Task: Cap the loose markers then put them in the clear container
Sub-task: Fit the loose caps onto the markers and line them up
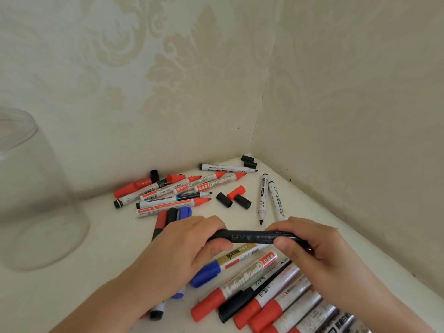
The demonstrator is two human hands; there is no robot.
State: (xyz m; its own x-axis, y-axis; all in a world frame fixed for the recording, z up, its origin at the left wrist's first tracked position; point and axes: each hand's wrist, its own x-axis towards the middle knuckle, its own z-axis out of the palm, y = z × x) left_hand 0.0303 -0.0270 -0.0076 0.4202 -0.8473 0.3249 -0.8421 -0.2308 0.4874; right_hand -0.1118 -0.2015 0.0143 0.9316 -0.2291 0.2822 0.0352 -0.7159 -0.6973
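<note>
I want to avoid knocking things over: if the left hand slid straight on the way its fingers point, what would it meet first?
Probably the right hand, gripping the other end of the black marker that the left hand holds. Depth is unclear.

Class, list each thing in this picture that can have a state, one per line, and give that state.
Clear container: upright, no markers inside.
Black marker: held level by both hands.
Left hand: grips one end.
Right hand: grips the other end.
Far markers: mostly uncapped, tips bare.
Loose caps: lying off markers.
Near markers: capped.
</note>
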